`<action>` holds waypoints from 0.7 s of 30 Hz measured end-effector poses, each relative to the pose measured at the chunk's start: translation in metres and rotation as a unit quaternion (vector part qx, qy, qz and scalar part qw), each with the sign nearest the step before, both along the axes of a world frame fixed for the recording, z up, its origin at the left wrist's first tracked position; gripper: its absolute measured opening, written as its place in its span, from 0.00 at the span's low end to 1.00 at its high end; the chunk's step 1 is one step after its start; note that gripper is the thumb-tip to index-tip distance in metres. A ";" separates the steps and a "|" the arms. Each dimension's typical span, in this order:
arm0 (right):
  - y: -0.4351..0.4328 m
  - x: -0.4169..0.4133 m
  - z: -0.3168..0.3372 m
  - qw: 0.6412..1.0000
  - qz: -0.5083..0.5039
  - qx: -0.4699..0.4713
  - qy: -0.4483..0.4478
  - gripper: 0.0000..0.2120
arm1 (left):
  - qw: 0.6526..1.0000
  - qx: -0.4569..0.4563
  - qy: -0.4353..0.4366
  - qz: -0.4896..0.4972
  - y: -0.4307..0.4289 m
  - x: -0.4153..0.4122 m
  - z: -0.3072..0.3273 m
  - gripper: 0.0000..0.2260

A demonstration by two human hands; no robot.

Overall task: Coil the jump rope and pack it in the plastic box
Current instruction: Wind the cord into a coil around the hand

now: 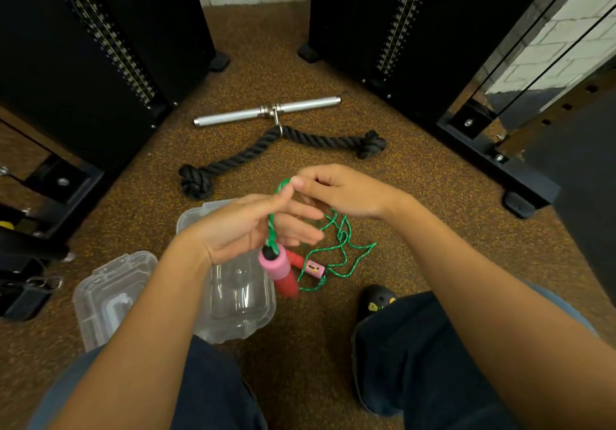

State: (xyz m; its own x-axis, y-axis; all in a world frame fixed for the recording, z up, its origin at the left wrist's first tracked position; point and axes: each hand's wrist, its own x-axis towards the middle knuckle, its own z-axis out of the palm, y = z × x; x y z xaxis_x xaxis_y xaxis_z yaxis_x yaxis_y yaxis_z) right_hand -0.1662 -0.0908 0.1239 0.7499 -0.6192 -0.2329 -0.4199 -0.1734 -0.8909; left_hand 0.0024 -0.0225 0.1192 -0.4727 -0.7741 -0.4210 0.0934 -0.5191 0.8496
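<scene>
Both hands (pixel 286 211) pinch rope (pixel 336 246) above box (pixel 240 296)

Left hand (pixel 246 226) hides part of the plastic box (pixel 238 299); hanging handle (pixel 278 266) blurred.

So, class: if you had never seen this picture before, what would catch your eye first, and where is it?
The bright green jump rope stands out most, strung between the two hands at centre, with a pink and red handle dangling below the left hand and loose loops on the floor. Just beneath sits the open clear plastic box, its lid to the left. Further back lie a black knotted rope and a silver bar.
</scene>
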 end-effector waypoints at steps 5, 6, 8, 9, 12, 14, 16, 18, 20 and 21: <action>-0.001 0.000 -0.002 0.994 0.010 -0.098 0.040 0.11 | 0.998 0.024 0.057 -0.007 0.002 -0.001 -0.004 0.14; -0.001 0.000 -0.003 0.994 0.005 -0.108 0.033 0.11 | 0.998 0.028 0.064 -0.011 0.002 -0.003 -0.004 0.15; -0.002 0.001 -0.004 0.992 -0.005 -0.128 0.016 0.11 | 0.995 0.044 0.088 -0.022 0.002 -0.006 -0.004 0.18; -0.002 0.001 -0.004 0.992 -0.013 -0.126 0.005 0.12 | 0.992 0.059 0.105 -0.032 0.003 -0.007 -0.003 0.19; -0.004 0.000 -0.006 0.993 -0.038 -0.105 -0.022 0.12 | 0.990 0.071 0.119 -0.038 0.005 -0.010 0.000 0.18; -0.004 -0.001 -0.007 0.995 -0.044 -0.081 -0.027 0.12 | 0.979 0.078 0.187 -0.014 0.004 -0.009 0.001 0.18; -0.003 -0.001 -0.008 0.996 -0.043 -0.070 -0.019 0.12 | 0.949 0.083 0.304 0.022 0.002 -0.005 0.004 0.20; -0.001 -0.002 -0.008 0.996 -0.028 -0.082 0.026 0.11 | 0.937 0.049 0.330 0.105 -0.001 -0.001 0.006 0.21; 0.001 -0.002 -0.007 0.991 -0.002 -0.098 0.090 0.10 | 0.930 0.036 0.332 0.154 -0.004 0.004 0.006 0.21; 0.002 -0.002 -0.007 0.987 0.014 -0.106 0.117 0.11 | 0.924 0.034 0.339 0.171 -0.006 0.006 0.006 0.21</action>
